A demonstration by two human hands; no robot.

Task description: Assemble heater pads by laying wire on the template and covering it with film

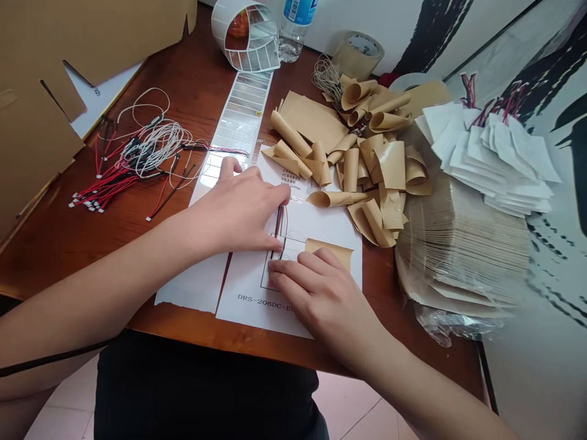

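Observation:
My left hand lies palm down on a white printed sheet, its fingers together and pressing a thin red and black wire onto the paper. My right hand rests just below it, fingers flat and pressing a small white label over the wire's lower end. A brown backing strip peels away beside the right fingers. Neither hand lifts anything.
A tangle of red, black and white wires lies at left beside a cardboard box. A label strip and roll, a water bottle, tape, curled brown backing papers, and stacked finished pieces fill the right.

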